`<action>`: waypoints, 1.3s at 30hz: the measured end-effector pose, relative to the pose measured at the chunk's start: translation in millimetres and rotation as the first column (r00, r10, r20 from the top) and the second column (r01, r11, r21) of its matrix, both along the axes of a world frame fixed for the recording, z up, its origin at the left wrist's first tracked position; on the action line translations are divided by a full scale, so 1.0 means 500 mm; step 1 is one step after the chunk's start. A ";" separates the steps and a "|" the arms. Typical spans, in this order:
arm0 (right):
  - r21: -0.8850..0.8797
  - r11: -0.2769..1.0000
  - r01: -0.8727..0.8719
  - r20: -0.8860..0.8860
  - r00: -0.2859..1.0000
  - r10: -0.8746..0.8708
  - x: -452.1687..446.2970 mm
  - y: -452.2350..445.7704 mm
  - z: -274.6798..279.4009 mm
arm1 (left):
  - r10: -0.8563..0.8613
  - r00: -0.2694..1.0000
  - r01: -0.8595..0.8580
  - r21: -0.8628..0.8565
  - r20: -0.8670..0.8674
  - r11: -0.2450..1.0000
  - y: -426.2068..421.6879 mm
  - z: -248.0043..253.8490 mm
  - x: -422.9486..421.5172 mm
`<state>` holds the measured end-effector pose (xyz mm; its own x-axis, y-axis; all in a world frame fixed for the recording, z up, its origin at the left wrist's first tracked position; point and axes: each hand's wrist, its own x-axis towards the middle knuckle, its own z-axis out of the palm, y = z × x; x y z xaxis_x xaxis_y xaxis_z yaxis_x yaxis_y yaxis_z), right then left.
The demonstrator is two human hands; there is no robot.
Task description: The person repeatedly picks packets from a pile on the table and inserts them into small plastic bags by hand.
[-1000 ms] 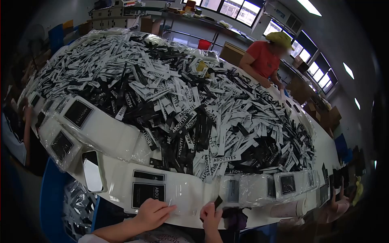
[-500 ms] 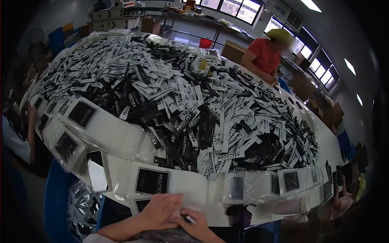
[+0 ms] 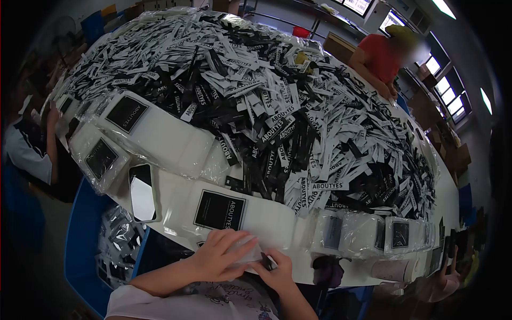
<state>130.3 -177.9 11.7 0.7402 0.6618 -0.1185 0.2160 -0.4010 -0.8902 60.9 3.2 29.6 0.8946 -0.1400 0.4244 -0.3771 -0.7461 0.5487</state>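
Observation:
At the table's front edge, my left hand (image 3: 216, 258) has its fingers bent over a small pale, see-through plastic bag (image 3: 249, 255). My right hand (image 3: 280, 274) pinches a small dark strip (image 3: 268, 261) beside that bag; most of the strip is hidden. Just beyond my hands lies a stack of clear bags (image 3: 272, 218), its near end bearing a black card (image 3: 220, 209) printed ABOUTYES. A great heap of narrow black and white packets (image 3: 277, 128) with the same lettering covers the middle of the table.
A phone (image 3: 143, 193) lies left of the bag stack. Wrapped bag bundles (image 3: 154, 133) flank it, with more (image 3: 362, 234) on the right near a dark purple pouch (image 3: 327, 271) and a cup (image 3: 389, 270). A blue bin (image 3: 80, 256) stands below left. Co-workers (image 3: 373, 58) surround the table.
The whole view has shifted, so the table sits further right and higher. My left hand's fingers have spread a little over the bag; my right hand stays beside it.

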 end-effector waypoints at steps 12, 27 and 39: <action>0.538 0.840 0.068 -0.250 0.965 0.082 0.011 0.034 0.093 | 0.080 0.995 -0.070 -0.149 0.058 0.986 -0.023 -0.039 0.003; -0.014 0.892 -0.451 0.465 0.787 0.406 0.030 -0.005 0.063 | -0.145 0.937 0.052 -0.283 -0.319 0.958 0.032 0.033 0.005; 0.278 0.925 0.260 -0.147 0.963 -0.227 0.006 0.015 0.079 | -0.196 0.807 -0.320 -0.692 -0.556 0.647 0.010 0.022 -0.005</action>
